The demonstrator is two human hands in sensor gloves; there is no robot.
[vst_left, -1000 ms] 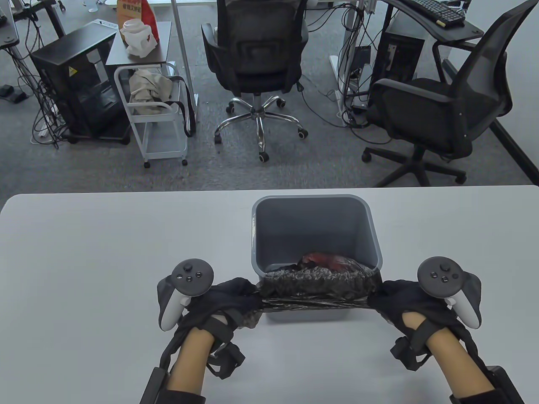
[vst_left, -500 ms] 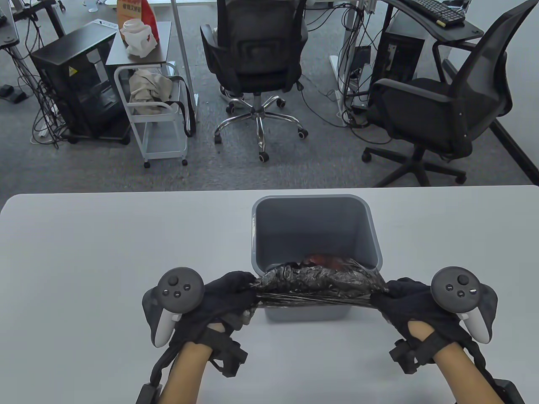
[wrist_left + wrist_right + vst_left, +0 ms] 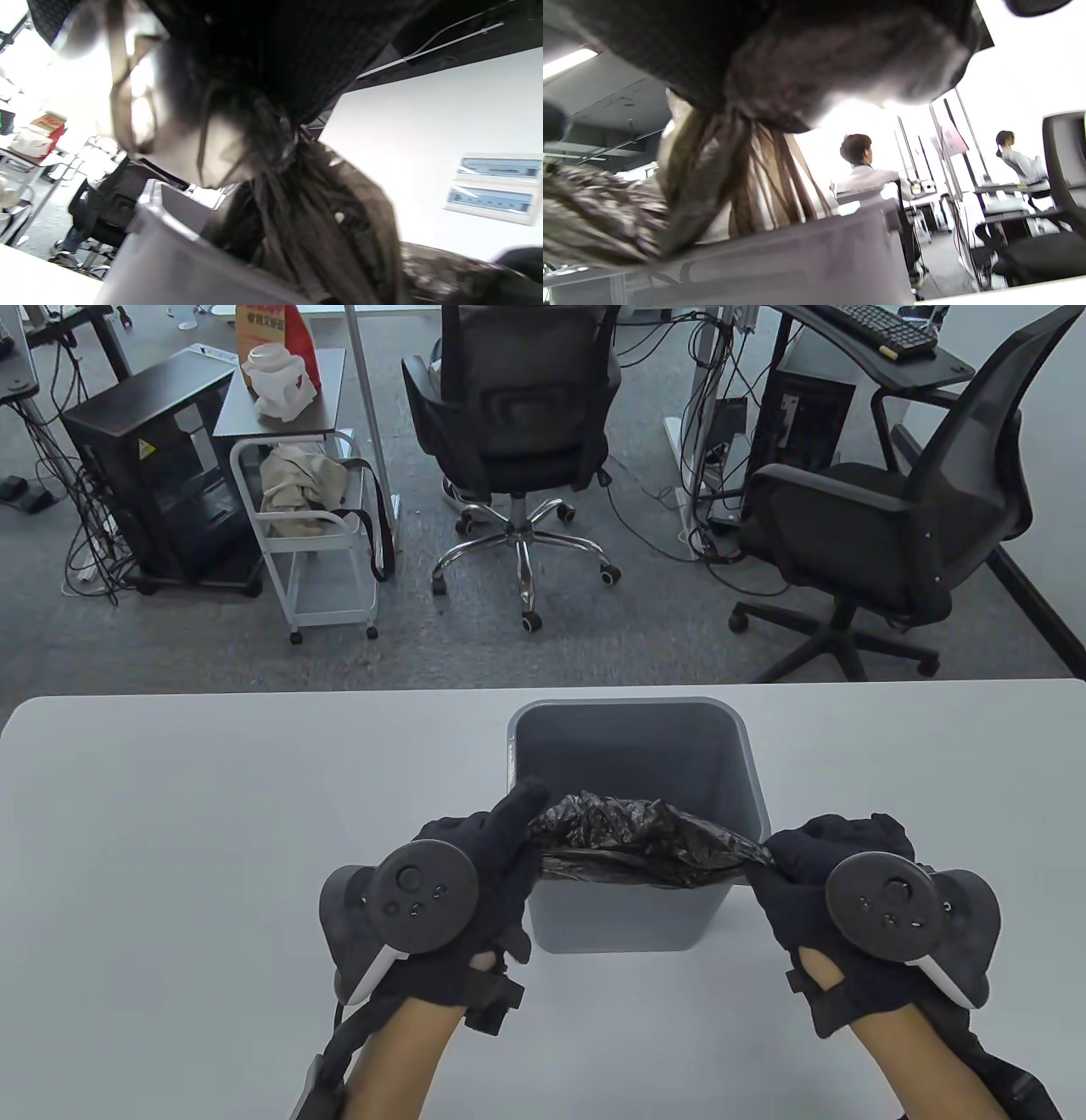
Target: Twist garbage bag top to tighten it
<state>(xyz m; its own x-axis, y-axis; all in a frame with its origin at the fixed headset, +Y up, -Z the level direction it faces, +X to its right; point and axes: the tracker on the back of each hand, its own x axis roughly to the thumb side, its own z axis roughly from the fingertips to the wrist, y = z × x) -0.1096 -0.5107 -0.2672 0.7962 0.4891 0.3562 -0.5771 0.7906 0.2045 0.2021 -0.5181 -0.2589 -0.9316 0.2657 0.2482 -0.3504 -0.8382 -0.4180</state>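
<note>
Low in the table view, left of centre, the left hand [image 3: 458, 891] grips one gathered end of the black garbage bag [image 3: 645, 848], fingers closed around the plastic. The bag top stretches as a crumpled band across the near rim of the grey bin [image 3: 628, 916] at centre frame, its body hanging inside. At the lower right, the right hand [image 3: 836, 874] clenches the opposite end. Holding both ends apart probably keeps the film taut, so rolling the wrists can wind it tight.
</note>
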